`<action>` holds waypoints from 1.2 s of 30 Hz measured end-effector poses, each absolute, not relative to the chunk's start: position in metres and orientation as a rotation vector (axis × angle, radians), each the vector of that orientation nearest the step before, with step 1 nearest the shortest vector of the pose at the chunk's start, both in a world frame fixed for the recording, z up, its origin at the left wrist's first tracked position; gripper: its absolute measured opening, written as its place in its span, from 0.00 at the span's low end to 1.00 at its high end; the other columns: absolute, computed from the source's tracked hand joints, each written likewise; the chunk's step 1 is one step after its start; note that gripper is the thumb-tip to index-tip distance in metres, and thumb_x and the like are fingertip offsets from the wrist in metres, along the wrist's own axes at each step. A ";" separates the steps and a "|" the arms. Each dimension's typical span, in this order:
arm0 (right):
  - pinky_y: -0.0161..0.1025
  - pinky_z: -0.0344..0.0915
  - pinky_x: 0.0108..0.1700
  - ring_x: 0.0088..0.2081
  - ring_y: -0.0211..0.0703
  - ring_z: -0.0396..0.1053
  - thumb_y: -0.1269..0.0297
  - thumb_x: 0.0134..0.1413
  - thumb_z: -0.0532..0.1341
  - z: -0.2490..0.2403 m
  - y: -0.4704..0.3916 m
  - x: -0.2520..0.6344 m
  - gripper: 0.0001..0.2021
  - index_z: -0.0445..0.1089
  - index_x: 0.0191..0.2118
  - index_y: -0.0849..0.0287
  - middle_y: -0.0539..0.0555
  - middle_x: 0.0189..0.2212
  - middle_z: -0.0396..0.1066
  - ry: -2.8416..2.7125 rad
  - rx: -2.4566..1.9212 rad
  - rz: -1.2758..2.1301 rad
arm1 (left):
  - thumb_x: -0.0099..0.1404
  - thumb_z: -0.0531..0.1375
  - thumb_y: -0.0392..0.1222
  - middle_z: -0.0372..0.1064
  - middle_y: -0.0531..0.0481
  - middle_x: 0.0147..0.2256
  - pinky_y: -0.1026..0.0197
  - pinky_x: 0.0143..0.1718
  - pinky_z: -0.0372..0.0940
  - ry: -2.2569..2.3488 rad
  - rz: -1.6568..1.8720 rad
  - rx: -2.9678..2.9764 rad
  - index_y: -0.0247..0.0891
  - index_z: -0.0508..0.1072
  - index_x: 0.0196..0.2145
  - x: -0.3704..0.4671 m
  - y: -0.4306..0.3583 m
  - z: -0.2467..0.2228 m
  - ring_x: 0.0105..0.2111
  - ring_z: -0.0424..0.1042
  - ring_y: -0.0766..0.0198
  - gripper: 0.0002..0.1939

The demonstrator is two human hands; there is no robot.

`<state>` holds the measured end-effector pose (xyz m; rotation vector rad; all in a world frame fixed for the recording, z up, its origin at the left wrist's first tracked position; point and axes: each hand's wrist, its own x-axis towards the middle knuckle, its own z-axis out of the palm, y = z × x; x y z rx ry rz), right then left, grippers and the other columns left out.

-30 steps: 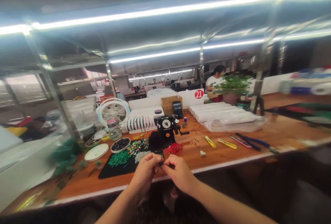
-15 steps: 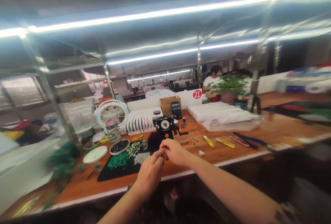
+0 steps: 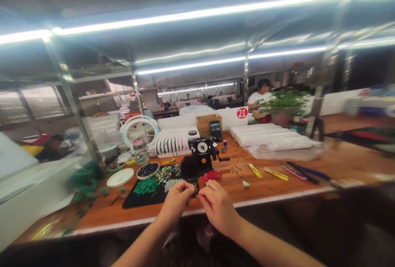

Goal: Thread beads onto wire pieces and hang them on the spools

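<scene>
My left hand is closed in a pinch above the front of the black mat. Close beside it, my right hand is pinched too, its fingertips a small gap from the left ones. Whatever they hold is too small to make out. Just past my hands lie a heap of small red pieces and a silver-grey heap. Further left on the mat are short green pieces and multicoloured bead-like pieces. A black crank device with a dial stands behind.
A white dish of black pieces, a white lid, a glass jar and a fan stand left. Yellow-handled cutters and pliers lie right, before white wrapped bundles. A person sits beyond.
My hands have drawn slightly apart at the fingertips, and the right hand has come lower and nearer. The red heap now shows past them. The whole view has shifted, moving things rightward.
</scene>
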<state>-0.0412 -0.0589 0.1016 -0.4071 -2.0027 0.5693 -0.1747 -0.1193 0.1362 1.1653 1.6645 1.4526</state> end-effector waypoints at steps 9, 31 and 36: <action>0.35 0.60 0.34 0.31 0.38 0.62 0.78 0.55 0.51 0.131 -0.014 -0.061 0.09 0.64 0.30 0.61 0.52 0.30 0.62 -2.271 -0.363 0.684 | 0.64 0.48 0.32 0.67 0.44 0.37 0.60 0.36 0.63 2.096 1.067 2.433 0.37 0.70 0.31 -0.180 -0.124 0.125 0.35 0.67 0.60 0.12; 0.41 0.61 0.44 0.41 0.45 0.63 0.75 0.58 0.49 0.115 -0.046 -0.043 0.12 0.69 0.33 0.61 0.58 0.38 0.64 -2.173 -0.192 0.350 | 0.56 0.58 0.38 0.65 0.52 0.24 0.64 0.27 0.58 1.786 1.406 1.598 0.36 0.70 0.24 -0.183 -0.122 0.138 0.24 0.63 0.66 0.05; 0.39 0.61 0.41 0.35 0.40 0.62 0.76 0.55 0.51 0.140 -0.022 -0.054 0.09 0.67 0.32 0.60 0.54 0.34 0.62 -2.245 -0.404 0.830 | 0.64 0.49 0.32 0.65 0.46 0.36 0.60 0.37 0.63 1.961 1.166 2.358 0.37 0.69 0.29 -0.184 -0.122 0.133 0.36 0.66 0.62 0.11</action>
